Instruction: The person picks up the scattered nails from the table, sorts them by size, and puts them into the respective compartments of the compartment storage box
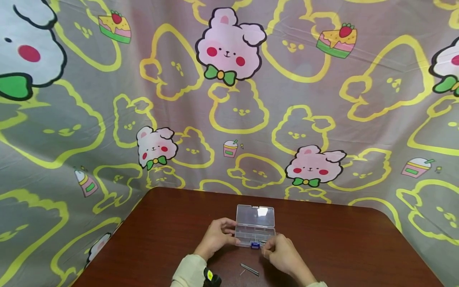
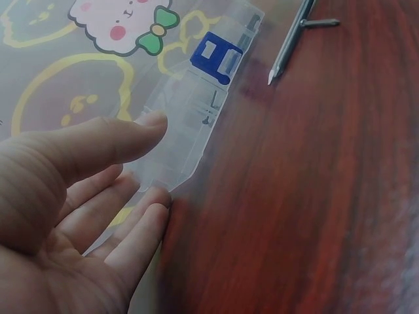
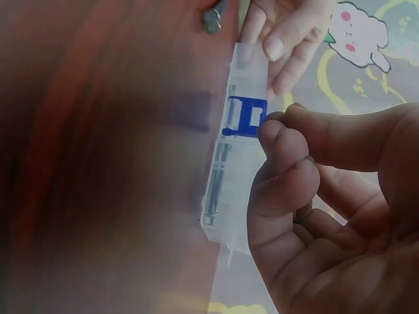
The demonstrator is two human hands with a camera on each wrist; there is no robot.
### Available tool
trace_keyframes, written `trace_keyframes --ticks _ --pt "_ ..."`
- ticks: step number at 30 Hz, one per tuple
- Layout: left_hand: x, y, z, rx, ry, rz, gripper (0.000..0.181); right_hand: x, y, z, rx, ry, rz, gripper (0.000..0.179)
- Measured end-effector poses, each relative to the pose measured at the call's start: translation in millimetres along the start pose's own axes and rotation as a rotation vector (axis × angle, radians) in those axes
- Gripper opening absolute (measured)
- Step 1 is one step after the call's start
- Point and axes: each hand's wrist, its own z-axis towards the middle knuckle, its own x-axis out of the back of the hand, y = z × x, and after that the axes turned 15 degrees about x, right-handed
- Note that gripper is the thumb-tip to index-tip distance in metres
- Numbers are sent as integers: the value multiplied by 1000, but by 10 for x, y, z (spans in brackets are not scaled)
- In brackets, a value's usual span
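A clear plastic compartment box [image 1: 247, 242] with a blue latch [image 1: 255, 245] stands on the table, its lid [image 1: 254, 216] raised at the back. My left hand [image 1: 216, 238] rests against its left end, thumb at the front corner and fingers along the side. Over the right front part is my right hand [image 1: 281, 253], thumb and index fingertips pressed together and the other fingers curled. I cannot tell whether something small is between those tips. Slim metal pieces [image 3: 217, 180] lie in the compartment beside the latch. Small dark screws [image 2: 209, 110] show near the left end.
Long pointed metal nails [image 1: 250, 270] lie side by side on the brown table [image 1: 172, 223] in front of the box, with a small screw [image 1: 242, 272] beside them. A patterned cloth [image 1: 251, 99] hangs behind the table and along its left side.
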Motion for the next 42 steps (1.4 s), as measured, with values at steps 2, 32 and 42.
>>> trace_keyframes --ticks 2,32,42 --pt "2 3 -4 0 -2 -4 54 -10 -10 -22 5 -6 9 17" --pt "24 -8 18 20 14 25 52 -213 -96 -79 49 -185 49 26" --pt "14 -10 -6 5 10 11 54 -227 -89 -81 72 -200 7 28"
